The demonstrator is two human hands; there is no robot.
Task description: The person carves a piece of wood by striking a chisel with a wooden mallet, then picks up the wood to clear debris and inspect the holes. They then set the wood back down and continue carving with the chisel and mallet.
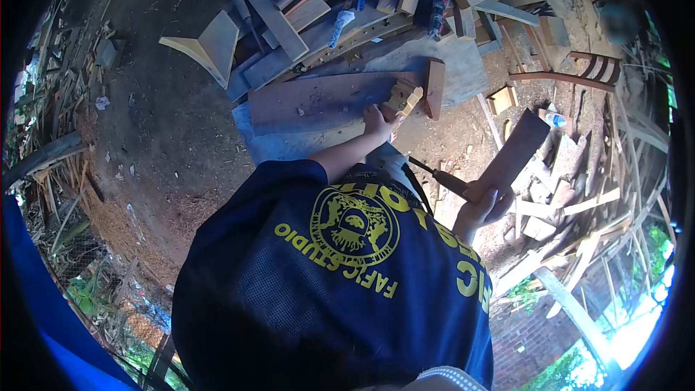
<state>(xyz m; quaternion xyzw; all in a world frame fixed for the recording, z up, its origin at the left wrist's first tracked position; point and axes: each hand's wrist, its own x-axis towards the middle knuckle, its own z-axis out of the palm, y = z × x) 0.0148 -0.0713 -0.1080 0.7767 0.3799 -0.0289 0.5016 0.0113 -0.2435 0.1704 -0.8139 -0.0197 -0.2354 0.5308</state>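
Note:
My left hand [378, 124] is closed around the lower end of a small, pale, notched wooden piece [405, 99], held over a long flat board [326, 101] on the bench. To the right, my right hand [491, 205] grips a dark, flat wooden block [515, 150] that slants up and away from me. A thin-shafted tool with a brown wooden handle [450, 182] runs into the same hand; its far end lies by my shirt front. Close beyond the pale piece, a short brown wood block [434, 88] stands at the board's right end.
Wooden offcuts [279, 22] and tools pile up along the bench's far side. An angled wooden piece [206, 47] lies on the dirt floor at left. A curved slatted wooden frame [572, 78] and scrap wood [572, 181] cover the ground at right.

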